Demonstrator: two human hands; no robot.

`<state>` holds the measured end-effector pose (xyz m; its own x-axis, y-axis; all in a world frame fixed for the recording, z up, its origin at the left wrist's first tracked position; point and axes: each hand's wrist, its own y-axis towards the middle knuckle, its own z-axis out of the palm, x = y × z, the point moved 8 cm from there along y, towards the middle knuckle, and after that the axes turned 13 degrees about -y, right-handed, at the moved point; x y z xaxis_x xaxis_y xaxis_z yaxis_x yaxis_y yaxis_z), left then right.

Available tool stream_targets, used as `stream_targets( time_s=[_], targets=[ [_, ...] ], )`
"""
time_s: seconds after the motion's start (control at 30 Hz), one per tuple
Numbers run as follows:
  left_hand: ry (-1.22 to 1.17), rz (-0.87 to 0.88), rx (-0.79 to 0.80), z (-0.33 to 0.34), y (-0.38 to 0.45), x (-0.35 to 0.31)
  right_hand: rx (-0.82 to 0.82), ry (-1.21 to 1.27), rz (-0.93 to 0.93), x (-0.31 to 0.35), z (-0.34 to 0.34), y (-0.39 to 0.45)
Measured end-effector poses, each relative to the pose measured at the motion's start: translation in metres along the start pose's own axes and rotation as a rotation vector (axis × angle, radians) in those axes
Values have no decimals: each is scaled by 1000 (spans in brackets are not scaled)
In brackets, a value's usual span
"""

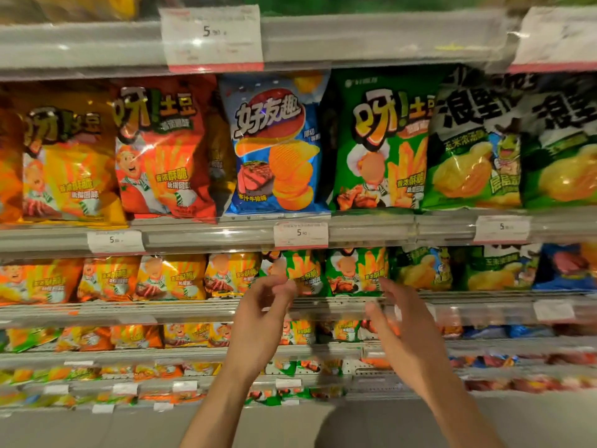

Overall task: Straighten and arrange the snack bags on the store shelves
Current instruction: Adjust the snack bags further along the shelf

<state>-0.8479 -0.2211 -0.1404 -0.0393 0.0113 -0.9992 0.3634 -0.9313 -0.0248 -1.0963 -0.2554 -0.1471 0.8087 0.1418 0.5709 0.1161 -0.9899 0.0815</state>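
Low in the centre of the frame, the bare left hand (265, 305) and bare right hand (399, 318) hover with fingers loosely spread, gripping nothing, in front of the glossy green plastic snack bags (357, 271) standing upright on the grey metal shelf (193, 310) there.

Empty hands (326, 315) near blurred, perhaps green bags (329, 273)

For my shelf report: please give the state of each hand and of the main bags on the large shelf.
left hand: raised, fingers curled, holds nothing
right hand: raised, open, holds nothing
blue bag: upright, facing front
red bag: leaning, tilted
green bag: upright, facing front
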Motion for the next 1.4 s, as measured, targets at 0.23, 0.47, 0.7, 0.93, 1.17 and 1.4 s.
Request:
stream_targets(
  time_s=[0.23,0.47,0.7,0.93,1.17,1.4],
  targets=[
    [-344,-179,13,21,40,-10,-451,-353,-378,67,-35,27],
    [-558,-276,-1,39,56,-6,-400,-587,-463,102,-12,56],
    [-541,-268,-9,40,58,-6,-388,-613,-497,101,-8,55],
    [-496,-268,52,37,58,-9,-497,-289,-583,118,-42,66],
    [-477,-270,48,35,57,-9,-497,-383,-613,187,-61,109],
    [-472,-256,77,36,59,-10,-394,-439,-624,201,-52,142]
  ],
)
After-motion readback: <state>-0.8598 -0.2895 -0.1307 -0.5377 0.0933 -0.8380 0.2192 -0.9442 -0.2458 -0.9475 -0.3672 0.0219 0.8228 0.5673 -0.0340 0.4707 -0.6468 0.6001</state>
